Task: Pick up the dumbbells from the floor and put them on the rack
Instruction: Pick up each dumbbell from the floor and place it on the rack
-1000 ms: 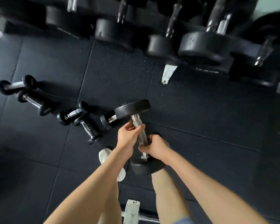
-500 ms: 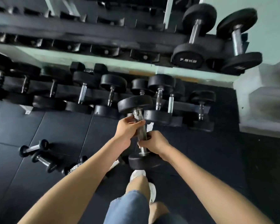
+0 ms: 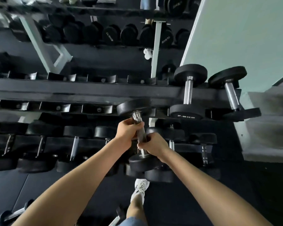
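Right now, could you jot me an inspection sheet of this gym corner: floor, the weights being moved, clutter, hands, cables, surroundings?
Surface: dark rubber floor, bare in front of the rack.
Job's things: carried dumbbell held nearly upright, its top head level with the middle shelf; two dumbbells already rest at that shelf's right end, and empty cradles lie to the left.
Clutter: small dumbbell on the floor at lower left; another partly seen beside the leg.
Hands: left hand high on the handle, right hand lower, both closed around it.
Cables: nothing seen.
Surroundings: lower shelf full of dumbbells, top row blurred, pale green wall on the right, white shoe below.
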A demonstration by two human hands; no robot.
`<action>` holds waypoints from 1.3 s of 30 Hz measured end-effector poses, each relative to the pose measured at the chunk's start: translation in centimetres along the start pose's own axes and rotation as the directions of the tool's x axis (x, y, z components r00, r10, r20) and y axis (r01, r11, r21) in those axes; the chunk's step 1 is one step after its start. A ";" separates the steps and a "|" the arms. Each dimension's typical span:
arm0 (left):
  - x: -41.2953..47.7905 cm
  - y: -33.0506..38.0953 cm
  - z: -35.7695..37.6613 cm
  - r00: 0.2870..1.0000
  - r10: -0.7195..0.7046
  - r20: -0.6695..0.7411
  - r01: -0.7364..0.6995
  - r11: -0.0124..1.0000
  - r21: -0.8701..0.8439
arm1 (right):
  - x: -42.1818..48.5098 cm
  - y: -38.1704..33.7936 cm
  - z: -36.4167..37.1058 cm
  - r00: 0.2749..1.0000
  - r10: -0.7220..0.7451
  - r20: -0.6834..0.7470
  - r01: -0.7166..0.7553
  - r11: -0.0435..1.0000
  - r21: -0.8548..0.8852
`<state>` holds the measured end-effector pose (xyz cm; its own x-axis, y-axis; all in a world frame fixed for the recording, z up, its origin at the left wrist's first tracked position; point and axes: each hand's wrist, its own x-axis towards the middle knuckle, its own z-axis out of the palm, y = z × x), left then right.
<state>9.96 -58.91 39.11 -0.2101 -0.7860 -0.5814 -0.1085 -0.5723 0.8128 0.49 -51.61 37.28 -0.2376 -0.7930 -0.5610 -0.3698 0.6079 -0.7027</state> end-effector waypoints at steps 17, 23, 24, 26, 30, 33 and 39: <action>22.5 9.3 2.1 0.996 -0.092 -0.004 0.093 0.994 0.056 | 20.0 -8.5 -4.5 0.987 0.121 -0.106 -0.125 0.992 -0.032; 23.5 8.4 3.4 0.995 -0.101 0.012 0.099 0.991 0.091 | 21.3 -6.7 -4.9 0.984 0.156 -0.082 -0.155 0.988 0.020; 23.4 8.3 3.6 0.995 -0.104 0.007 0.103 0.992 0.077 | 21.4 -6.6 -5.1 0.986 0.149 -0.075 -0.149 0.989 0.015; 23.5 8.2 3.7 0.995 -0.100 0.007 0.100 0.992 0.072 | 21.5 -6.5 -5.1 0.988 0.141 -0.070 -0.142 0.990 -0.009; 23.1 8.3 3.5 0.997 -0.081 0.001 0.081 0.990 0.115 | 21.0 -7.1 -5.2 0.992 0.121 -0.045 -0.124 0.990 -0.073; 22.7 8.5 3.6 0.998 -0.065 -0.015 0.066 0.984 0.166 | 20.3 -7.4 -5.4 0.992 0.099 -0.073 -0.108 0.986 -0.130; 21.0 8.7 2.8 0.996 -0.037 -0.087 0.053 0.979 0.196 | 17.5 -6.7 -6.2 0.971 0.068 -0.228 -0.115 0.973 -0.199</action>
<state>1.83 -79.75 34.08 -0.1205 -0.7818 -0.6117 -0.3079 -0.5564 0.7718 -6.76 -69.81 34.82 -0.4608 -0.7379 -0.4931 -0.5113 0.6749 -0.5321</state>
